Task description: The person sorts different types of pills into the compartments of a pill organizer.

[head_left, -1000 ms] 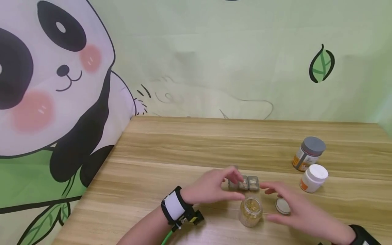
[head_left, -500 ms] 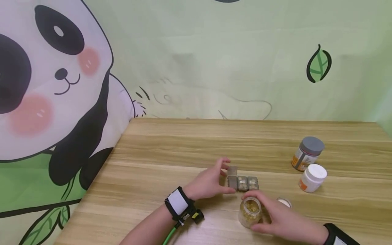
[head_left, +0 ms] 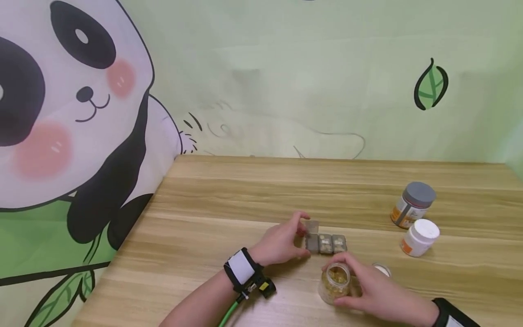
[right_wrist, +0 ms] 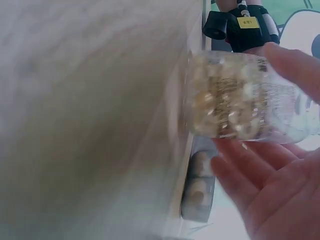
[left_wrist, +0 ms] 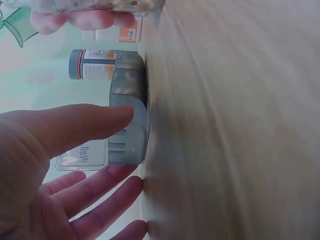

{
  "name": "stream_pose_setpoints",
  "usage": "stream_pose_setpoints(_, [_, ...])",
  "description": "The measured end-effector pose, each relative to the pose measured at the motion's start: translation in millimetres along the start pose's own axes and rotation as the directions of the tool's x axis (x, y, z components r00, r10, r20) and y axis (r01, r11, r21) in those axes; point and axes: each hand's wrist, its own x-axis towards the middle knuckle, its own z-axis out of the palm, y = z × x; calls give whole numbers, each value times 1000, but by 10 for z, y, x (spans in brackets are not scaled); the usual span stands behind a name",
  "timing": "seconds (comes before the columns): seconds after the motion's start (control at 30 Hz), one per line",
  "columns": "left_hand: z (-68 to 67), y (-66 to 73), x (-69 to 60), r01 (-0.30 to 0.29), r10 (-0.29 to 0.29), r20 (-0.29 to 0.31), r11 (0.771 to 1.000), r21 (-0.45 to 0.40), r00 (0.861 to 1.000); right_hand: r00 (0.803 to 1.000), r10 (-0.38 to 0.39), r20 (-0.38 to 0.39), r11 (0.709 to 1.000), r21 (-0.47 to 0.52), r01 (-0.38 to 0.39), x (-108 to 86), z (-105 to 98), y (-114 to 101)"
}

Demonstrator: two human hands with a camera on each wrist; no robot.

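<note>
My left hand (head_left: 279, 243) holds the left end of a small grey pill box (head_left: 325, 244), thumb at the front and fingers behind. The box's leftmost compartment (head_left: 312, 244) has its clear lid (head_left: 312, 227) flipped back; the others are closed with pale contents inside. In the left wrist view the thumb overlaps the pill box (left_wrist: 127, 135). My right hand (head_left: 373, 288) grips a clear uncapped jar (head_left: 328, 293), upright, with golden pieces inside. In the right wrist view the thumb and fingers span the jar (right_wrist: 230, 97); whether it touches the table I cannot tell.
A round white lid (head_left: 382, 269) lies behind my right hand, partly hidden. Farther right stand a white bottle (head_left: 420, 238) and a grey-capped bottle (head_left: 413, 204). The wooden table (head_left: 229, 190) meets a panda-printed backdrop (head_left: 261, 91).
My right hand has moved left from beside the jar and taken hold of it. The left hand has drawn back from above the pill box to its left end.
</note>
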Motion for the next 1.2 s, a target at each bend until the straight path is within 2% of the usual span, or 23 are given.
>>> stream_pose_setpoints(0.1, [-1, 3, 3, -6, 6, -4, 1000, 16, 1000, 999, 9, -51, 1000, -6, -9, 16, -48, -8])
stream_pose_setpoints(0.27, [6, 4, 8, -5, 6, -20, 999, 32, 1000, 986, -59, -157, 996, -80, 47, 88, -208, 15])
stream_pose_setpoints(0.37, [10, 8, 8, 0, 2, -34, 999, 36, 999, 968, -136, -209, 976, -195, 95, 151, -354, 48])
stream_pose_setpoints(0.47, [11, 10, 6, 4, -3, -43, 999, 38, 999, 954, -199, -223, 947, -294, 129, 213, -491, 83])
stream_pose_setpoints(0.53, [11, 12, 4, 6, -5, -42, 999, 38, 999, 951, -221, -218, 930, -341, 138, 244, -552, 108])
stream_pose_setpoints(0.73, [14, 16, 0, -3, 5, -37, 999, 49, 999, 967, -195, -164, 895, -433, 106, 349, -588, 188])
stream_pose_setpoints(0.83, [14, 16, -2, -2, 4, -35, 999, 50, 999, 968, -219, -123, 854, -503, 129, 416, -559, 213])
stream_pose_setpoints(0.97, [11, 18, -6, 1, 0, -31, 999, 47, 1000, 960, -273, -65, 785, -592, 183, 485, -515, 224])
stream_pose_setpoints(1.2, [0, 33, -3, 0, 3, -33, 998, 70, 999, 969, -247, 7, 722, -666, 189, 572, -477, 221])
